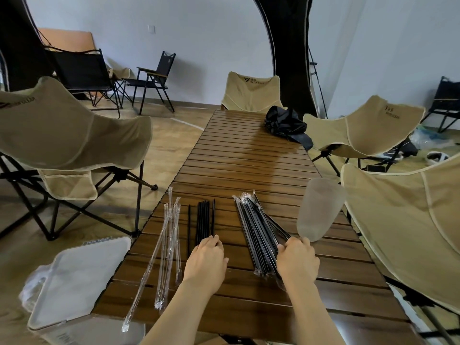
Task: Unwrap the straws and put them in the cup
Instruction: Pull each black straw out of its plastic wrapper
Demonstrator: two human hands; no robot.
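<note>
Several bare black straws (204, 219) lie side by side on the slatted wooden table (249, 158). My left hand (206, 260) lies over their near ends, fingers curled down onto them. To the right sits a fanned pile of black straws in clear wrappers (257, 227). My right hand (297, 260) grips that pile at its near right side, fingers curled around some of them. Empty clear wrappers (167, 247) lie at the table's left edge. A frosted plastic cup (317, 210) stands empty at the right edge.
A crumpled black bag (286, 124) lies at the table's far end. Beige folding chairs (62, 135) surround the table on both sides and at the head. A white lidded bin (74, 277) stands on the floor at lower left.
</note>
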